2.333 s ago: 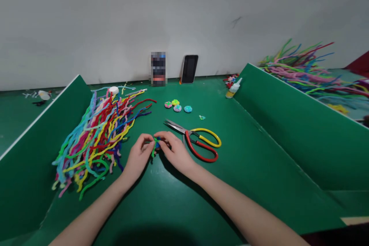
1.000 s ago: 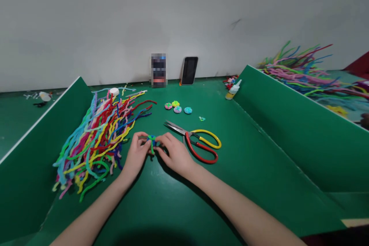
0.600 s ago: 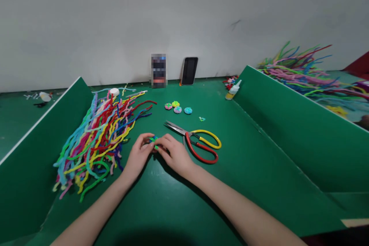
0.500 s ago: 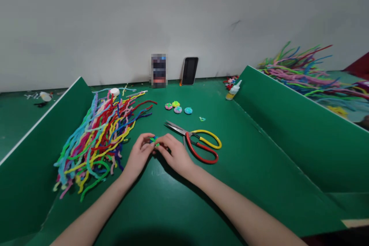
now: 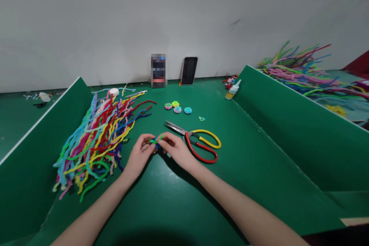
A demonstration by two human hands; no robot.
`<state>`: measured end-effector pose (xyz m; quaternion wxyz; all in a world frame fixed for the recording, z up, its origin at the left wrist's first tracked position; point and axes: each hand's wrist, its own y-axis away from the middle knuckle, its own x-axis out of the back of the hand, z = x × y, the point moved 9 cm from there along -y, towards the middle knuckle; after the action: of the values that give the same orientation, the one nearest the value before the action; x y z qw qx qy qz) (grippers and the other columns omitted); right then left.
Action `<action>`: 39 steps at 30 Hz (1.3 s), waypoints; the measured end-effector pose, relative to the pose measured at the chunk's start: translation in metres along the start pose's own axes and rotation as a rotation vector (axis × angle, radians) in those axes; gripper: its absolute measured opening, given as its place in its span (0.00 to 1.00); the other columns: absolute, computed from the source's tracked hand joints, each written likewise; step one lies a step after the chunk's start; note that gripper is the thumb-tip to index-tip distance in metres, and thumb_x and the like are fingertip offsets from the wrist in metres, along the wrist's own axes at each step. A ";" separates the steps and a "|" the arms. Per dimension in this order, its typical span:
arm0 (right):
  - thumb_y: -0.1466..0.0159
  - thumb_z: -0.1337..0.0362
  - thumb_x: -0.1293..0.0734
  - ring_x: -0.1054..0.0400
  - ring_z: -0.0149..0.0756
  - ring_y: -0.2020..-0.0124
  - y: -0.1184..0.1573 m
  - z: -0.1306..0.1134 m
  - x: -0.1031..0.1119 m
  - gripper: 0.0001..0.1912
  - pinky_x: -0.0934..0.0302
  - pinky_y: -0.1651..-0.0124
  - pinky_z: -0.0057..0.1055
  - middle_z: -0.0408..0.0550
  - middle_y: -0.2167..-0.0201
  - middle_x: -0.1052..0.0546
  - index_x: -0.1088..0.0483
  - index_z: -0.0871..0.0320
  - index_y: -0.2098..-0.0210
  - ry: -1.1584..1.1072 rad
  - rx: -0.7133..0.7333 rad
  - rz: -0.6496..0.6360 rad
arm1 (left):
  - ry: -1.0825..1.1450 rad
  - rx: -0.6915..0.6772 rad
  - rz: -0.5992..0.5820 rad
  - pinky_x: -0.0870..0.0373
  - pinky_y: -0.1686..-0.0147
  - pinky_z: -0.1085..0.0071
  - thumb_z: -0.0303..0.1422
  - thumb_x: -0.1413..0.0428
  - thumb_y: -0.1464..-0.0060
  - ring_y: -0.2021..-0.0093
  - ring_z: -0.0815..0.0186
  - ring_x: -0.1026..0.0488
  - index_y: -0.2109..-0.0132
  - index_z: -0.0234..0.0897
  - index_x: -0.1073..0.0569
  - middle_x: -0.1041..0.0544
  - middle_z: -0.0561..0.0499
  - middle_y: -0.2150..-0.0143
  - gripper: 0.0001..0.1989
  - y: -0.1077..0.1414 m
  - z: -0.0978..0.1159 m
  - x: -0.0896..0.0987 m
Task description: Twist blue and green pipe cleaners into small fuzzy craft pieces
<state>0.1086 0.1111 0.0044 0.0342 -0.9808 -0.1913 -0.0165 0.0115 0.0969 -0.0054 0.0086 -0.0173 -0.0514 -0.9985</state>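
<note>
Between my two hands is a small blue and green pipe-cleaner piece (image 5: pixel 156 142), partly hidden by the fingers. My left hand (image 5: pixel 142 149) pinches it from the left side. My right hand (image 5: pixel 174 148) is closed on its green part from the right, fingertips almost meeting the left ones. Just right of my hands lie scissors (image 5: pixel 188 133) with one yellow and one red handle, blades pointing up-left. Beyond them are several small round fuzzy pieces in pink, yellow and blue (image 5: pixel 188 110).
Many coloured pipe cleaners (image 5: pixel 98 134) lie heaped on the left. A small scrap (image 5: pixel 201 118), a glue bottle (image 5: pixel 233 90) and a phone (image 5: pixel 189 70) against the wall are farther off. Green partitions (image 5: pixel 300 123) border both sides; more pipe cleaners (image 5: pixel 305 73) lie beyond the right one.
My right fingers have shifted slightly on the blue and green piece, and a green end now sticks up between the hands. More of the piece shows. Everything else stays put.
</note>
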 end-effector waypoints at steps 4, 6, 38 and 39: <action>0.45 0.65 0.42 0.45 0.24 0.80 0.000 0.002 -0.001 0.04 0.48 0.76 0.23 0.37 0.81 0.39 0.39 0.59 0.75 -0.030 -0.025 -0.012 | 0.007 0.009 0.014 0.35 0.73 0.74 0.35 0.46 0.61 0.76 0.73 0.34 0.67 0.36 0.36 0.33 0.58 0.76 0.12 0.000 0.000 0.001; 0.44 0.66 0.43 0.43 0.25 0.78 0.000 -0.002 -0.001 0.05 0.47 0.74 0.23 0.39 0.79 0.38 0.38 0.59 0.75 0.042 0.020 -0.015 | 0.023 0.016 0.022 0.35 0.74 0.74 0.37 0.46 0.61 0.77 0.73 0.34 0.68 0.36 0.36 0.33 0.58 0.76 0.12 0.000 -0.001 0.002; 0.44 0.72 0.43 0.38 0.34 0.62 0.010 -0.022 -0.002 0.07 0.42 0.60 0.32 0.50 0.67 0.32 0.36 0.59 0.68 0.416 0.283 0.073 | 0.050 0.102 0.064 0.38 0.72 0.75 0.35 0.44 0.65 0.77 0.73 0.35 0.75 0.33 0.33 0.32 0.57 0.78 0.10 -0.003 -0.011 0.008; 0.45 0.72 0.42 0.38 0.34 0.63 0.009 -0.021 -0.002 0.07 0.41 0.61 0.31 0.50 0.67 0.32 0.36 0.59 0.68 0.402 0.267 0.074 | 0.038 0.096 0.062 0.38 0.72 0.75 0.35 0.45 0.64 0.77 0.73 0.36 0.75 0.33 0.33 0.33 0.57 0.79 0.09 -0.003 -0.010 0.008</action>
<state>0.1096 0.1003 0.0243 0.2017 -0.9509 -0.1452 -0.1847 0.0031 0.0985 -0.0156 0.0415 0.0007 -0.0986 -0.9943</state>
